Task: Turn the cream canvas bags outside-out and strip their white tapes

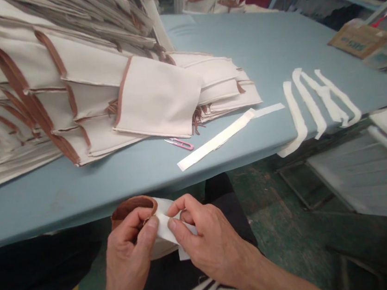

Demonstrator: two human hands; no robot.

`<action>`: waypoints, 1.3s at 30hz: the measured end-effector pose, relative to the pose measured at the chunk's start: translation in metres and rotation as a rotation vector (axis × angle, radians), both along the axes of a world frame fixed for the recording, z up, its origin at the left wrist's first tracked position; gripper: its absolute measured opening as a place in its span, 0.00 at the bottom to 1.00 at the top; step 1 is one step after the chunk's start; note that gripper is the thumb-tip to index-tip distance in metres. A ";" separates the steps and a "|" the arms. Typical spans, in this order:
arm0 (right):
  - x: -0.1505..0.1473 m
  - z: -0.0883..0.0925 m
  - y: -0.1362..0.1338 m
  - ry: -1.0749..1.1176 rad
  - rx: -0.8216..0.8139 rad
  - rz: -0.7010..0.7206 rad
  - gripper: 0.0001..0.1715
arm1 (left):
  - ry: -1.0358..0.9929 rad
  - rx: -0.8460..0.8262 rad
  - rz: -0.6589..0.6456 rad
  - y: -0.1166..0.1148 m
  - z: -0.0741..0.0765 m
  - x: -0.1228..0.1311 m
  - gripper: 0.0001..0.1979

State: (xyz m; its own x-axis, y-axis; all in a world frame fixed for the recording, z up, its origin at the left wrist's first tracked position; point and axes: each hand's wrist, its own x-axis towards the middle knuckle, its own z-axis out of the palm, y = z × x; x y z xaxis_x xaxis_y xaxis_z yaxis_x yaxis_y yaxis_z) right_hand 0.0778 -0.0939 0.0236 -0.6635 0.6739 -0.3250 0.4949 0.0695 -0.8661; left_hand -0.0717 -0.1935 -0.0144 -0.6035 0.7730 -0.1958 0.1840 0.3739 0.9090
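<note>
Over my lap, below the table's front edge, a cream fabric pouch with a brown trim is held up. My left hand pinches its brown edge between thumb and fingers. Just to the right, my right hand has its thumb and forefinger closed on a white strip that runs across the pouch. The fingertips of both hands are close together. Part of the pouch is hidden behind my hands. Pink thread snips lie on the table beyond, beside a stack of cream strips.
Piles of cream pouches with brown trim cover the left and middle of the blue table. Several white strips hang over its right edge. A cardboard box sits at the far right. Metal frames stand on the green floor.
</note>
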 end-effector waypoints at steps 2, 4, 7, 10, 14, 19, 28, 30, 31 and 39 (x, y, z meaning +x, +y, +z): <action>0.003 0.002 0.002 0.037 -0.086 0.005 0.03 | 0.067 0.000 -0.017 -0.004 -0.001 -0.004 0.16; 0.005 0.001 0.003 0.057 -0.151 0.006 0.03 | 0.135 0.004 -0.036 -0.006 0.000 -0.005 0.16; 0.007 -0.006 0.002 0.063 -0.218 0.005 0.05 | 0.132 0.001 -0.050 -0.003 0.001 -0.003 0.14; 0.009 -0.016 0.000 0.123 -0.327 -0.010 0.07 | 0.008 0.000 -0.042 0.000 0.001 0.001 0.13; 0.010 -0.023 -0.005 0.211 -0.426 -0.028 0.10 | -0.173 0.011 0.010 -0.001 0.003 0.002 0.15; 0.011 -0.022 -0.012 0.275 -0.451 -0.004 0.11 | -0.204 0.076 0.005 -0.002 0.005 0.004 0.15; 0.037 -0.002 0.010 0.109 0.078 -0.001 0.11 | 0.035 0.097 -0.181 0.002 0.025 0.005 0.13; 0.042 0.009 0.019 0.179 0.346 -0.039 0.11 | 0.059 0.105 -0.248 0.006 0.033 0.004 0.13; 0.043 0.014 0.023 0.246 0.437 -0.016 0.11 | 0.040 0.109 -0.279 0.010 0.037 0.004 0.14; 0.017 0.011 0.051 0.647 0.538 0.368 0.29 | 0.074 0.155 -0.384 0.035 0.063 0.011 0.10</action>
